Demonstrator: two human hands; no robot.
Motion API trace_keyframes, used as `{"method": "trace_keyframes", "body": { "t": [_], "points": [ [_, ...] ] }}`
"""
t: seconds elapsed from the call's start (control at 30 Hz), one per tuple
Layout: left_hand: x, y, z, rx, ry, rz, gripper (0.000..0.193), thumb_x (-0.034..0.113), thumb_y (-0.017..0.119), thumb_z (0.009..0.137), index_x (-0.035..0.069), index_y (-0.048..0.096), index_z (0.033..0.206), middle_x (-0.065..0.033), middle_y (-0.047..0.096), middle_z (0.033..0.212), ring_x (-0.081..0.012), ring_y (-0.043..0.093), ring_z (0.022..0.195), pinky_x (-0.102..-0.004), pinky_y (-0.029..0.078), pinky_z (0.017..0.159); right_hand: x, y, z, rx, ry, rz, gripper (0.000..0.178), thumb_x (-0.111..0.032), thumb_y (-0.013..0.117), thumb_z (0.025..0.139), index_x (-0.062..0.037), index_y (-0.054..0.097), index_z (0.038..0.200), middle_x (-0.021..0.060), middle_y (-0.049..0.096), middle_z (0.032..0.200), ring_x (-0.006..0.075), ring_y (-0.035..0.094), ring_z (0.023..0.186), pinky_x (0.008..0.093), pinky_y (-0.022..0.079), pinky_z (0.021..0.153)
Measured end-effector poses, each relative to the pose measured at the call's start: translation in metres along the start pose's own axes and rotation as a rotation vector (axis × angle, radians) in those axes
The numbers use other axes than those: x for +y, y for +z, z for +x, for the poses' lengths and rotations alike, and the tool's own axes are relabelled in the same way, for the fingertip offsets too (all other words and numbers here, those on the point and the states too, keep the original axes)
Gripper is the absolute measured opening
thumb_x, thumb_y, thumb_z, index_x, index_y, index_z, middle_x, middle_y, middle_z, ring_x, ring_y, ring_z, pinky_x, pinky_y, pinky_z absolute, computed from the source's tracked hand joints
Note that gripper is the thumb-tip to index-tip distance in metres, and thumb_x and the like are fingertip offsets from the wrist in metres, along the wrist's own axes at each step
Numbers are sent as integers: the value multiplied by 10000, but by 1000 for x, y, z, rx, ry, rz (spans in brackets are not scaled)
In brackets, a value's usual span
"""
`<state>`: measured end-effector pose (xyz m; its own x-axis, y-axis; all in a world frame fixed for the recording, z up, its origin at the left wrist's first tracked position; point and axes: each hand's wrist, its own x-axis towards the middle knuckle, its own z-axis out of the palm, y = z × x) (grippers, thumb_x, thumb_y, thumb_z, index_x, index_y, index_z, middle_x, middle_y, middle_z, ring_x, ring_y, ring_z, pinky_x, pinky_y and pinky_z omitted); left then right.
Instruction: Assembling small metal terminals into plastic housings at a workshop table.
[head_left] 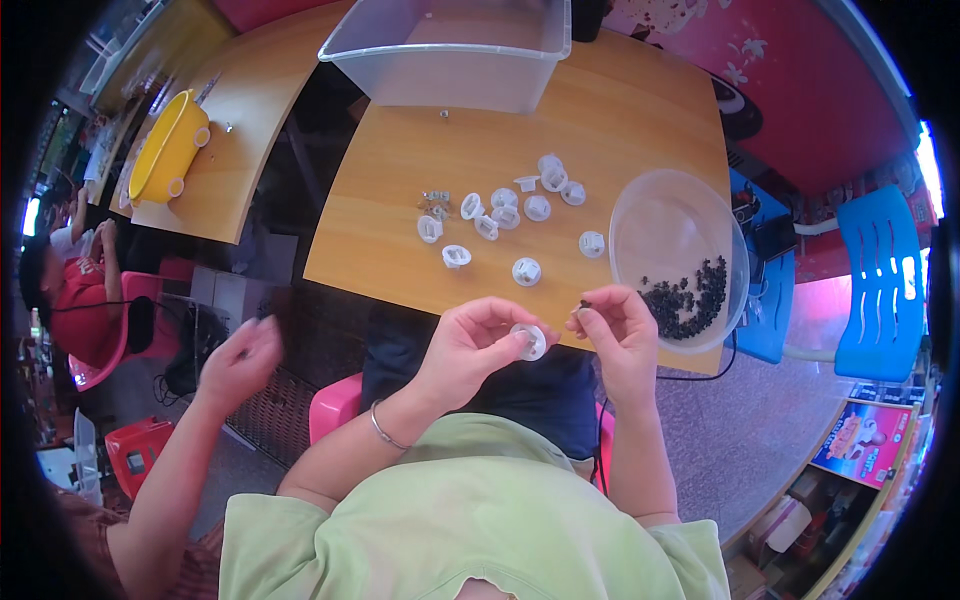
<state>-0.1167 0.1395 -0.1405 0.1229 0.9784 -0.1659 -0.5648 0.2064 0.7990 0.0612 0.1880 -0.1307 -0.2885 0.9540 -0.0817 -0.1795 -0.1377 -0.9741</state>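
Between the fingers of my left hand (470, 345) is a round white plastic part (531, 343), held just off the table's near edge. My right hand (622, 330) pinches a small black piece (584, 305) between thumb and fingertips, a short gap to the right of the white part. Beside that hand stands a round translucent tub (680, 195) with many small black pieces (690, 300) heaped at its near side. Several more white round parts (505, 215) lie scattered on the wooden table (380, 190), and a little pile of small metal pieces (436, 205) is at their left.
A large clear plastic bin (450, 75) stands at the table's far side. Another person's hand (240, 360) is raised at my left. A second table (240, 120) carries a yellow basin (165, 150). Blue chairs (880, 285) stand at the right.
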Motion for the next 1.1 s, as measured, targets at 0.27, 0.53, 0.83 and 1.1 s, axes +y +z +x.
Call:
{"method": "trace_keyframes", "body": {
  "t": [0.27, 0.53, 0.83, 1.1],
  "points": [
    [0, -3, 0, 45, -47, 50, 162, 24, 569, 866, -23, 595, 1019, -108, 645, 972, -158, 613, 934, -270, 498, 829, -1, 1, -1, 5, 19, 50, 135, 4, 562, 864, -3, 529, 995, 53, 593, 858, 112, 603, 792, 231, 489, 719],
    [9, -7, -4, 47, -93, 104, 306, 41, 518, 901, -4, 534, 1203, -119, 614, 1092, -163, 585, 1024, -258, 473, 871, 3, 4, 1, 1, 66, 157, 138, 6, 555, 865, -26, 521, 996, 54, 602, 859, 116, 604, 774, 227, 480, 693],
    [14, -10, -6, 45, -2, -25, 253, 0, 598, 848, -13, 566, 1099, -67, 619, 998, -120, 590, 942, -269, 480, 872, -4, 12, 1, -16, 17, 226, 124, 65, 551, 840, -6, 540, 942, 95, 587, 955, 156, 620, 807, 250, 506, 706],
    [14, -16, -7, 47, 76, -11, 185, -35, 626, 813, -15, 573, 989, -80, 623, 979, -139, 605, 926, -284, 498, 860, -19, 31, -2, -36, -189, -299, 175, 95, 654, 741, 27, 604, 895, 89, 621, 891, 140, 620, 785, 229, 506, 698]
  ]
}}
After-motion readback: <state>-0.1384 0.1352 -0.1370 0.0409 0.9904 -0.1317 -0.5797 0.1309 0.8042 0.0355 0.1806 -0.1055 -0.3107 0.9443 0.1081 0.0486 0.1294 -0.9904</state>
